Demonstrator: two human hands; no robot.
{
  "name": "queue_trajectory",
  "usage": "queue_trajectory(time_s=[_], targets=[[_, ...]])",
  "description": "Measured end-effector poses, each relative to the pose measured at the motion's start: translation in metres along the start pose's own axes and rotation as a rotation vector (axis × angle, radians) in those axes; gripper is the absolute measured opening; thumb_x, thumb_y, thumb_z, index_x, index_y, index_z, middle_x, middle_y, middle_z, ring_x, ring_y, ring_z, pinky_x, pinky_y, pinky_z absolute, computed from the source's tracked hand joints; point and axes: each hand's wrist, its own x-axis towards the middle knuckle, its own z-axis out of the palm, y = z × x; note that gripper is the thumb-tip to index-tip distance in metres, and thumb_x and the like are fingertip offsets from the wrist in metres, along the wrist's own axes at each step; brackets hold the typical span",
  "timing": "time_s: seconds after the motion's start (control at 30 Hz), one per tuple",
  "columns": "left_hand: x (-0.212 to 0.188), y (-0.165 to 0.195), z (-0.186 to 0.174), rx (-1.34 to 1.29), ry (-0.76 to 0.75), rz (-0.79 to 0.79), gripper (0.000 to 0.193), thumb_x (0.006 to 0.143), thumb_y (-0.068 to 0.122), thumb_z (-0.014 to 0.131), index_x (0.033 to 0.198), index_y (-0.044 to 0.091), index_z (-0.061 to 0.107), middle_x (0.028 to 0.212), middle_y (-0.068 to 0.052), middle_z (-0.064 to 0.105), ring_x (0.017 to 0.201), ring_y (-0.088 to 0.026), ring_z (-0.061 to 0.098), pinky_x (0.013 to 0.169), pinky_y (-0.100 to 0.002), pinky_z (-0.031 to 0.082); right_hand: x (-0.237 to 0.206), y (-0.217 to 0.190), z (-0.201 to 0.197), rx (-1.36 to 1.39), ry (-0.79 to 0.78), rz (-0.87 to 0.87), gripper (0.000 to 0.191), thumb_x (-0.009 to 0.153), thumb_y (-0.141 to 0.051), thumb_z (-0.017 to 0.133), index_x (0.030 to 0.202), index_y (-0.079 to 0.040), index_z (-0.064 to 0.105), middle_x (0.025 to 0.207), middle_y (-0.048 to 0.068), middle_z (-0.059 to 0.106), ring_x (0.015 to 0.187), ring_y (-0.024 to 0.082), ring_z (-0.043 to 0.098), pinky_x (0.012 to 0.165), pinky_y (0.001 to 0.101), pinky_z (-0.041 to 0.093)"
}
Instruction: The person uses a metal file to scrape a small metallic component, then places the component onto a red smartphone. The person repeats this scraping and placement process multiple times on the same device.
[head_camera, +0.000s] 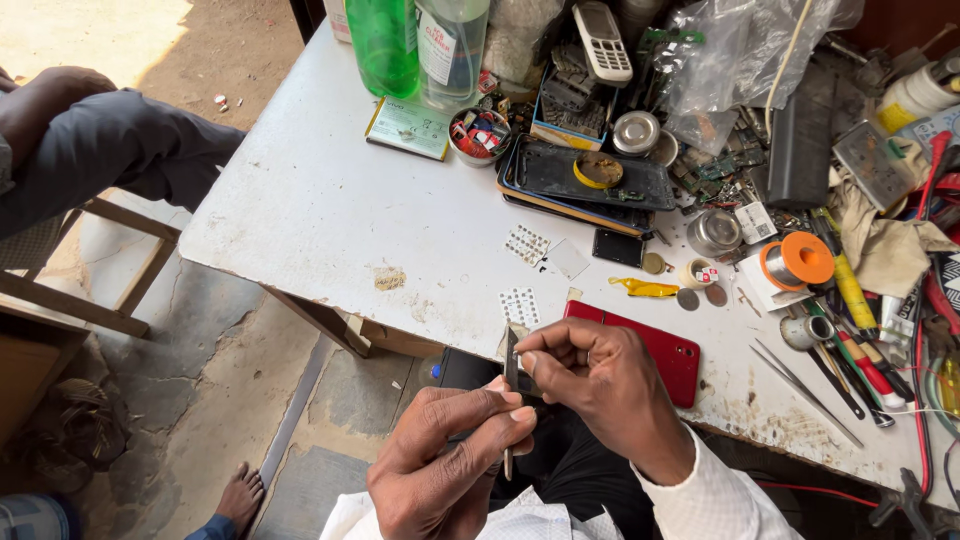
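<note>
My left hand (445, 455) and my right hand (600, 385) meet just below the front edge of the white table (320, 200). Together they pinch a thin dark metal tool (511, 375), held upright between the fingertips, with its lower end showing under my left fingers. A red phone back cover (672, 355) lies on the table just behind my right hand. A small sheet of tiny keypad pieces (519, 305) sits right above my fingertips.
The table's right side is crowded: a dark phone shell (585, 180), an orange solder spool (800, 262), tweezers (800, 385), screwdrivers, metal tins, green and clear bottles (415, 45). Another person's arm and leg (110, 140) rest at the left; a bare foot (240, 497) shows below.
</note>
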Motion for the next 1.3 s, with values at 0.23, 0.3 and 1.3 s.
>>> queue_trajectory(time_s=[0.23,0.3,1.3], targets=[[0.003,0.001,-0.001,-0.007,-0.010,0.018,0.034,0.080,-0.007,0.078,0.109,0.010,0.079,0.105,-0.007,0.075,0.091,-0.016,0.076,0.074,-0.026,0.065,0.005,-0.002,-0.007,-0.069,-0.053,0.046,0.019,0.087,-0.013,0.073,0.100,0.001,0.078,0.080,0.002,0.078,0.069,0.006,0.069,0.063,0.0218,0.060],[0.005,0.000,-0.001,-0.001,-0.015,0.032,0.033,0.081,-0.007,0.078,0.109,0.010,0.079,0.105,-0.007,0.075,0.091,-0.015,0.076,0.074,-0.025,0.065,0.008,-0.002,-0.009,-0.057,-0.099,0.049,0.019,0.089,-0.013,0.073,0.101,0.001,0.079,0.079,0.004,0.077,0.068,0.006,0.067,0.063,0.0217,0.058],[0.005,-0.007,-0.002,-0.165,0.009,-0.009,0.039,0.079,-0.013,0.076,0.113,0.006,0.077,0.105,-0.012,0.074,0.095,-0.018,0.075,0.078,-0.026,0.069,0.020,0.007,-0.012,-0.050,-0.112,0.024,0.025,0.092,-0.020,0.069,0.110,-0.003,0.074,0.090,0.002,0.077,0.077,0.006,0.070,0.070,0.0241,0.061]])
